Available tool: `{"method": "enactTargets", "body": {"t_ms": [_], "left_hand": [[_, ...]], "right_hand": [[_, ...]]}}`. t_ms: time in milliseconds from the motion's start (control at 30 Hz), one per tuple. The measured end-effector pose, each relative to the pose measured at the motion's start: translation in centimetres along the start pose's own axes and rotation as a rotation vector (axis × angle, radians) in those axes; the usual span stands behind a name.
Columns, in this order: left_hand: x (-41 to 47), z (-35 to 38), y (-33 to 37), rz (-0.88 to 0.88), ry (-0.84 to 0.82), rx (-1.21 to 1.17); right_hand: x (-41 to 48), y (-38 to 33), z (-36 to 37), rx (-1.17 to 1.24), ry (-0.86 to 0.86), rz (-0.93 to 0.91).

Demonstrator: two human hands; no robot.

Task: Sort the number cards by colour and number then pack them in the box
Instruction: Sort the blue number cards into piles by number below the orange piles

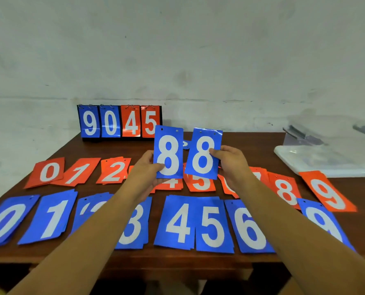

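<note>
Two hands each hold up a blue number 8 card over a wooden table (pixel 117 150) covered in sorted cards.

The left hand (pixel 147 167) pinches the left blue 8 card (pixel 168 152) near its lower edge, thumb on the face. The right hand (pixel 230 165) pinches the right blue 8 card (pixel 204 154) at its right side. Both cards are upright, side by side. Beneath them lie a far row of red card piles (pixel 47 172) and a near row of blue card piles (pixel 179 222). A flip scoreboard (pixel 119 122) reading 9045 stands at the back. A clear plastic box (pixel 305 137) sits far right.
</note>
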State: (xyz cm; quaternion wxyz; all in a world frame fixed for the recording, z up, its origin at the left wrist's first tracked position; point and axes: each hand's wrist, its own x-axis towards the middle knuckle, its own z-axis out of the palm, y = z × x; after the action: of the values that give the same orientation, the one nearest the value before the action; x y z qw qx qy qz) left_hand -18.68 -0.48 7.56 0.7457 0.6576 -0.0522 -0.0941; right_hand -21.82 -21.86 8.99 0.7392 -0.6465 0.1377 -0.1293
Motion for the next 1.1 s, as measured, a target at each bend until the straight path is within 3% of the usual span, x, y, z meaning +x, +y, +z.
{"method": "enactTargets", "body": {"t_ms": [200,333,400,467,633,767,900,1100], "left_hand": [[-1.2,2.5,-0.7,-0.04,-0.05,0.075],[-2.6,5.7,-0.8,-0.105,-0.246,-0.086],[-3.4,7.1,-0.9,-0.083,-0.359,-0.059],[-4.1,8.1,-1.2,-0.027,-0.422,0.051],[-4.4,10.6,-2.2,0.205,-0.32,0.612],[-5.5,13.4,-4.2,0.408,-0.452,0.893],[-6.6,16.3,-6.8,0.614,-0.542,0.987],[-7.6,20.9,-8.9,0.661,-0.601,1.164]], "right_hand": [[-2.0,0.7,-2.1,-0.019,-0.032,0.023],[-2.7,1.5,-3.0,-0.135,0.018,0.011],[-3.2,1.5,-3.6,-0.147,0.022,0.002],[-3.5,1.6,-4.6,-0.151,0.025,-0.004],[-4.1,1.1,-9.4,-0.219,0.127,-0.004],[-4.8,0.9,-14.7,-0.256,0.286,-0.002],[-6.2,0.8,-19.5,-0.266,0.425,-0.008],[-7.4,2.4,-23.2,-0.189,0.433,0.152]]}}
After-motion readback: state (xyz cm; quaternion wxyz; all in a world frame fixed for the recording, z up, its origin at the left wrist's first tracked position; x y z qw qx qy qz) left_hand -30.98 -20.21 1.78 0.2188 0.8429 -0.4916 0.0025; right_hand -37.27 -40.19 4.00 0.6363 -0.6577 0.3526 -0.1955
